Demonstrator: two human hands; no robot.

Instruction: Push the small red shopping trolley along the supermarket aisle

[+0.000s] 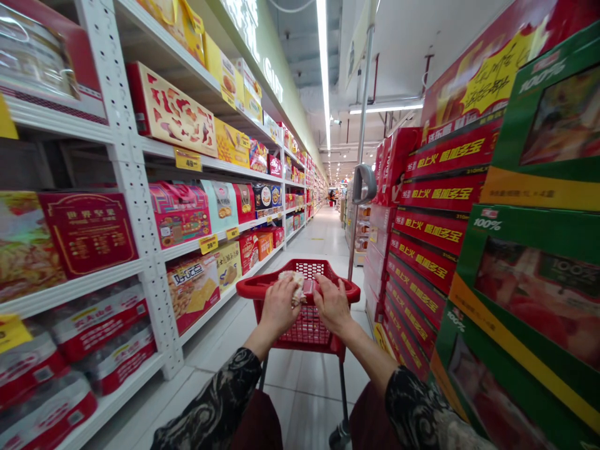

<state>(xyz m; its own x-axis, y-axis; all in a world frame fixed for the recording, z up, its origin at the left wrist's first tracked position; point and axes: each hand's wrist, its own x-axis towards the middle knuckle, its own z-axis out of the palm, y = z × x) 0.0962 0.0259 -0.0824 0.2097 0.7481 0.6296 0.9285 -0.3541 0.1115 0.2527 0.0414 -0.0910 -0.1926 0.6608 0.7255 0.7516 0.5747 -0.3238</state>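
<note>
Both of my hands rest on the red handle [250,289] of a red plastic shopping cart [307,328], whose mesh basket shows nothing inside. My left hand [280,306] curls over the handle, with a crumpled pale patterned tissue or cloth [293,287] bunched at its fingers. My right hand [332,305] grips the handle just beside it. Dark patterned sleeves [422,409] cover both forearms. The cart's lower frame is mostly hidden below the basket.
White metal shelving [131,187] holding boxed gift packs runs along the left. Stacked red and green cartons [431,250] line the right. A metal pole [363,125] rises ahead of the cart's right side. A tiled aisle [319,237] stretches to a distant person [332,197].
</note>
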